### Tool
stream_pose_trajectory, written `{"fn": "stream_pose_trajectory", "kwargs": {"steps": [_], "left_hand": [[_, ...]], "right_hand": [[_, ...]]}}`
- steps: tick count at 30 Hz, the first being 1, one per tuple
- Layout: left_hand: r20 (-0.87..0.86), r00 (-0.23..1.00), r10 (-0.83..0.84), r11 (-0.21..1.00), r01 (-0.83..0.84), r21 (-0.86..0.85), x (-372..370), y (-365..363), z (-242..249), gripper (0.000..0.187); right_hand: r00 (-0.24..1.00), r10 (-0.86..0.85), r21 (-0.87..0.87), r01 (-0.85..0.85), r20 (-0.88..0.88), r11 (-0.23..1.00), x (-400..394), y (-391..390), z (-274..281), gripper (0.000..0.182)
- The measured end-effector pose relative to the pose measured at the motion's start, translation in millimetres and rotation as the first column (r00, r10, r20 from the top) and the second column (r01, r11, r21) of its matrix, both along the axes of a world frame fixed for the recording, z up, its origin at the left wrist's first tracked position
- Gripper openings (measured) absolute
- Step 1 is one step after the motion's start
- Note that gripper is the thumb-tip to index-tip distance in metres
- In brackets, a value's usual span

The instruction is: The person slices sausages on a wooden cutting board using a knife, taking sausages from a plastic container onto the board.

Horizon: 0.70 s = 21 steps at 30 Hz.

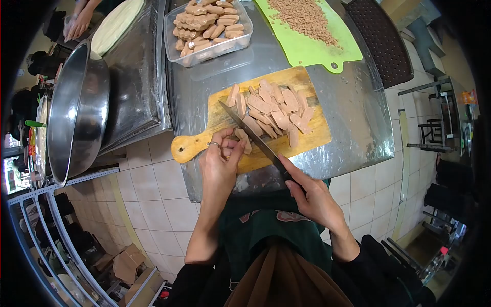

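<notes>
A wooden cutting board (317, 123) lies on the metal table, its round handle pointing left. Pinkish-brown sausage slices (279, 102) are heaped on its middle and right side. My right hand (312, 197) is closed around the handle of a kitchen knife (255, 140). The blade slants up and left across the board, between the heap and my left hand (220, 156). That hand, wearing a ring, has its fingers bent and closed on a sausage piece (244, 142) at the board's near left part. My fingers partly hide the piece.
A clear plastic tub (207, 55) of whole sausages stands at the back. Beside it a green cutting board (348, 48) carries finely diced sausage (304, 18). A large steel bowl (79, 112) is at left, near a metal counter (130, 77). Another person's hands (79, 25) show at top left.
</notes>
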<state>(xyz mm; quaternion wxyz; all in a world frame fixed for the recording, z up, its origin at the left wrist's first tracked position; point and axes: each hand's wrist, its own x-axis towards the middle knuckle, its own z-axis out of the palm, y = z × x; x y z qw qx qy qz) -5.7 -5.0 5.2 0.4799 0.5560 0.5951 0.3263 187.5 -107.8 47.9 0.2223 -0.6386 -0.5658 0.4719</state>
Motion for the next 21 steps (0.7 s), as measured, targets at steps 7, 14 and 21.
{"fn": "stream_pose_trajectory", "kwargs": {"steps": [7, 14, 21], "left_hand": [[0.047, 0.997, 0.056, 0.993, -0.051, -0.108, 5.6, -0.9, 7.5, 0.029], [0.107, 0.989, 0.102, 0.982, -0.084, -0.167, 7.5, -0.6, 8.5, 0.027], [0.128, 0.987, 0.093, 0.983, -0.071, -0.168, 6.6, -1.3, 6.1, 0.023]], "right_hand": [[1.0, 0.0, 0.156, 0.002, -0.01, 0.988, -5.2, 5.5, -14.2, 0.062], [0.996, 0.026, 0.062, -0.032, 0.087, 0.998, -0.5, -13.3, 13.0, 0.065], [0.992, 0.059, -0.019, -0.057, 0.11, 0.998, 2.4, -28.4, 33.1, 0.073]]}}
